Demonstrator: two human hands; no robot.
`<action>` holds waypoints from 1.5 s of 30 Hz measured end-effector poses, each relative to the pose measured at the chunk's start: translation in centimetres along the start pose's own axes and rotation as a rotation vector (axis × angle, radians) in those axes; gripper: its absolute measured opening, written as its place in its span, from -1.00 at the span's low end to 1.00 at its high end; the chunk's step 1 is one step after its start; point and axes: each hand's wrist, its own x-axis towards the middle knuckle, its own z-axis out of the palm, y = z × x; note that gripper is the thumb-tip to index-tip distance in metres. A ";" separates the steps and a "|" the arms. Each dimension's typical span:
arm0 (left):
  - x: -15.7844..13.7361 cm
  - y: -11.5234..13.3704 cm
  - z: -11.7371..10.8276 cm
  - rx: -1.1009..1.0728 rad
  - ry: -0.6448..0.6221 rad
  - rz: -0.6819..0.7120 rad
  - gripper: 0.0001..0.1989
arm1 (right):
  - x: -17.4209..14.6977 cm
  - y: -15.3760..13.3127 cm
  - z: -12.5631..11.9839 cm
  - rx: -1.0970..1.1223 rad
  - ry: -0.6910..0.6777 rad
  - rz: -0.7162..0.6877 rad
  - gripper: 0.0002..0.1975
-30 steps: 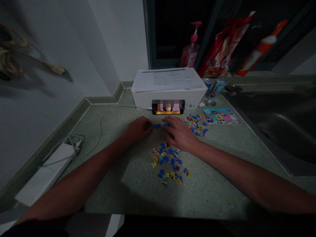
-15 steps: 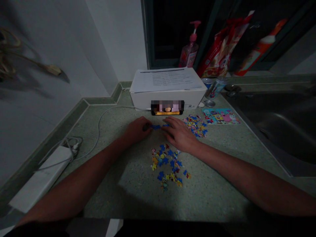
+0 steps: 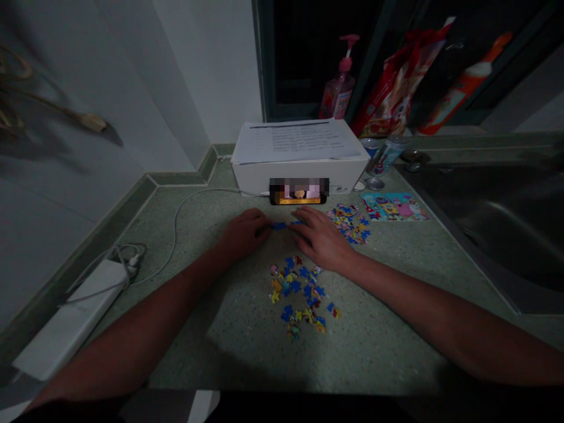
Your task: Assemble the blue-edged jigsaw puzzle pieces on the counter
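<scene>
Now I see blue puzzle pieces (image 3: 279, 225) in a left-to-right row between two hands. The left hand (image 3: 247, 231) has closed its finger gap; the right hand (image 3: 324, 238) bends loosely. I can't tell either's grip.

Two hands (image 3: 245, 234) (image 3: 325, 239); two heaps of puzzle pieces (image 3: 350, 224) (image 3: 294, 286), at three and six o'clock from them; one phone (image 3: 300, 192) and one white box (image 3: 251, 176) at twelve; one picture card (image 3: 393, 207) at three; one power strip (image 3: 73, 320) at eight.
</scene>
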 end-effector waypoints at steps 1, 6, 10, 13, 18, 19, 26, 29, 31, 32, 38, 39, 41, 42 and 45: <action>0.0 -0.1 0.1 0.001 0.009 0.005 -0.81 | 0.0 0.0 0.0 -0.005 0.000 -0.002 -0.66; 0.2 -0.4 0.3 -0.024 0.040 0.056 -0.82 | -0.1 0.1 0.1 0.002 -0.003 -0.002 -0.66; 0.4 -0.6 0.3 -0.028 0.006 0.089 -0.80 | -0.1 0.1 0.1 0.011 -0.003 -0.007 -0.66; 0.4 -0.6 0.3 -0.025 0.012 0.099 -0.80 | -0.1 0.1 0.1 0.022 0.000 -0.006 -0.66; 0.3 -0.5 0.2 -0.012 0.035 0.108 -0.82 | -0.1 0.2 0.1 0.022 0.005 -0.009 -0.66; 0.3 -0.5 0.2 -0.011 0.039 0.108 -0.82 | -0.1 0.2 0.1 0.019 0.006 -0.011 -0.67; 0.3 -0.8 0.3 0.004 0.033 0.109 -0.80 | -0.2 0.1 0.1 0.004 0.006 -0.012 -0.68; 0.2 -0.8 0.3 0.004 0.032 0.090 -0.80 | -0.2 0.1 0.1 -0.001 0.004 -0.009 -0.68; 0.2 -0.7 0.3 -0.004 0.028 0.087 -0.80 | -0.2 0.1 0.1 0.009 0.007 0.001 -0.68; 0.2 -0.7 0.3 -0.011 0.026 0.088 -0.80 | -0.2 0.1 0.1 0.014 0.007 0.004 -0.67; 0.4 -0.4 0.1 -0.035 0.008 0.077 -0.79 | -0.1 0.0 0.0 0.014 -0.005 0.006 -0.68; 0.4 -0.3 0.1 -0.033 0.011 0.076 -0.80 | -0.1 0.0 -0.1 0.011 -0.005 0.006 -0.68; 0.4 -0.3 0.1 -0.030 0.014 0.075 -0.79 | -0.1 0.0 -0.1 0.004 -0.003 0.003 -0.68; 0.4 -0.3 0.1 -0.030 0.013 0.074 -0.79 | -0.1 0.0 -0.1 0.000 -0.002 -0.001 -0.69; 0.5 -0.2 0.0 -0.030 -0.003 0.072 -0.79 | -0.2 0.1 0.0 0.001 0.002 -0.008 -0.69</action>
